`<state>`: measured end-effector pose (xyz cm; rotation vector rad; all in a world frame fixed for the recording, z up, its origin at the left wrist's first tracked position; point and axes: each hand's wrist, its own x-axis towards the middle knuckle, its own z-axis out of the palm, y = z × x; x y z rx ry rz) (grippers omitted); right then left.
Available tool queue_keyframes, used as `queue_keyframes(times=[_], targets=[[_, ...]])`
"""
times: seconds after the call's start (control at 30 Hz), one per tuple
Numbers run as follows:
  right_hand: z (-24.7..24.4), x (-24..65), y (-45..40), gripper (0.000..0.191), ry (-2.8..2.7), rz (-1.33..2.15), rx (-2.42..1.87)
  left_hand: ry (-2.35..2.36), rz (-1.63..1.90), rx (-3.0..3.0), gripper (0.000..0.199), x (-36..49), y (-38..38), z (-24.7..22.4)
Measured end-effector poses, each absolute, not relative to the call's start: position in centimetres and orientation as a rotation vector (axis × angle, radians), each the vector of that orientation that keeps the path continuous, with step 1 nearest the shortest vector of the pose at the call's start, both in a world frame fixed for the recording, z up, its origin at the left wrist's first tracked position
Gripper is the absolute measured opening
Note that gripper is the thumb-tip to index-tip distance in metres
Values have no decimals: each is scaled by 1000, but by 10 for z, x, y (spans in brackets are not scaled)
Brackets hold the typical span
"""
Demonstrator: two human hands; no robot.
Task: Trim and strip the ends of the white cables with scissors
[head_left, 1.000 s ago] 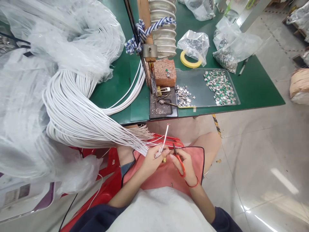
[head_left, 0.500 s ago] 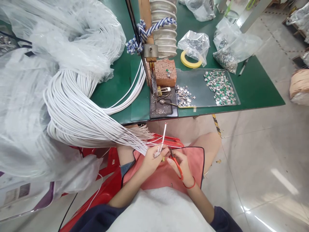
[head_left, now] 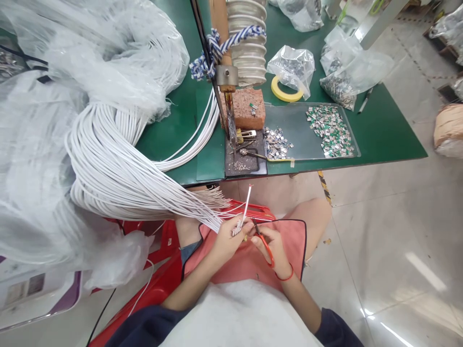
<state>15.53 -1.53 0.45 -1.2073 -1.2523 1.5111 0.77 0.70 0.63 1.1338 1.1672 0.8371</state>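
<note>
Over my lap, my left hand [head_left: 231, 236] is closed around the ends of several white cables [head_left: 195, 207], one of which sticks up past the fingers with a reddish tip. These belong to a thick bundle draped down from the left. My right hand [head_left: 273, 248] holds a pair of scissors [head_left: 265, 246] with orange-red handles, its dark blades pointing up beside the left fingers. Both hands nearly meet above a pink cloth [head_left: 289, 236] with a dark border. What lies between the fingertips is too small to make out.
On the green table [head_left: 394, 130] a soldering iron [head_left: 228, 111] hangs tied with blue-white rope, near a brick [head_left: 248, 108]. Right of it lie a clear tray [head_left: 296, 130] of small connectors, yellow tape [head_left: 285, 90] and plastic bags [head_left: 342, 72]. Plastic-wrapped cables [head_left: 119, 58] fill the left.
Hardly anything differs. The upright cable end has shifted very slightly to the right; both hands and the scissors stay in nearly the same place.
</note>
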Motion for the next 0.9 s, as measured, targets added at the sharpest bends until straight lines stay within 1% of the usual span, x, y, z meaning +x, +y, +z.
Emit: queue_keyframes(times=[0.17,0.33,0.67,0.9], targets=[[3,154,-15,22,-1209,1538,-1179,1167,835,1134,28,7,7,5],[0,154,-17,20,-1170,1550,-1242,1197,817,1133,28,7,6,4],[2,155,-20,27,-1024,1562,-1401,1228,776,1182,27,6,6,4],[11,157,-19,22,-993,1533,-1465,1260,696,1249,27,7,5,0]])
